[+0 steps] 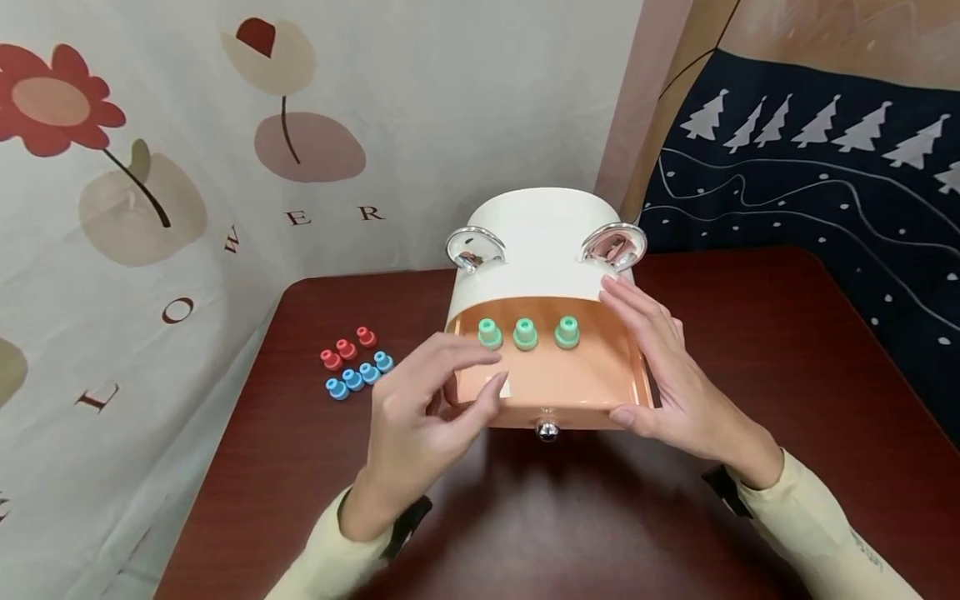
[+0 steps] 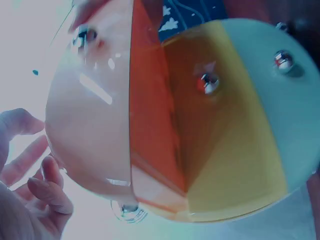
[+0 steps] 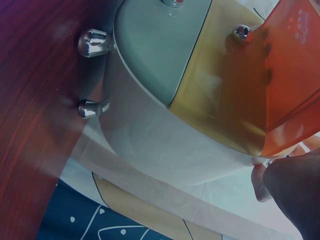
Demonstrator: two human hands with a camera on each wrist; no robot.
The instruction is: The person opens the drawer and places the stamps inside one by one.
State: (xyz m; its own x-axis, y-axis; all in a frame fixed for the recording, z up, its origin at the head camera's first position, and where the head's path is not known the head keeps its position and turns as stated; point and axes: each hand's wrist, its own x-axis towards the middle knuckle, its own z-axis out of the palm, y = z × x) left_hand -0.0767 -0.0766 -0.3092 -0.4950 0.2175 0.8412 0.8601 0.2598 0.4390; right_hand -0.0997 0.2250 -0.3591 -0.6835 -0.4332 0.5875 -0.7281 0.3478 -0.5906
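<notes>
Toward the left side of the dark red-brown wooden worktop point(image 1: 247, 467) lie three small red plastic pegs point(image 1: 347, 347) in a row, and just in front of them four small blue plastic pegs point(image 1: 359, 376); all seven sit loose on the wood, well apart from the cabinet. To their right, near the worktop's far edge, stands a white rounded plastic drawer cabinet point(image 1: 540, 242) with two chrome loop handles on top. Its translucent orange top drawer point(image 1: 558, 383) is pulled out, and three green plastic pegs point(image 1: 525, 333) stand upright in a row along the drawer's back. Judging by this, the green set is stowed, while the red and blue sets are left outside.

The left hand point(image 1: 423, 408) hovers over the drawer's front left corner, fingers loosely bent and spread, thumb below; it appears to hold nothing, though whether the fingertips touch the drawer rim cannot be told. The left wrist view shows the same fingers loose beside the cabinet's side. The right hand point(image 1: 663, 375) lies flat along the drawer's right wall, fingers straight and reaching toward the cabinet body, thumb pressed against the drawer front beside the small chrome drawer knob point(image 1: 547, 431).
</notes>
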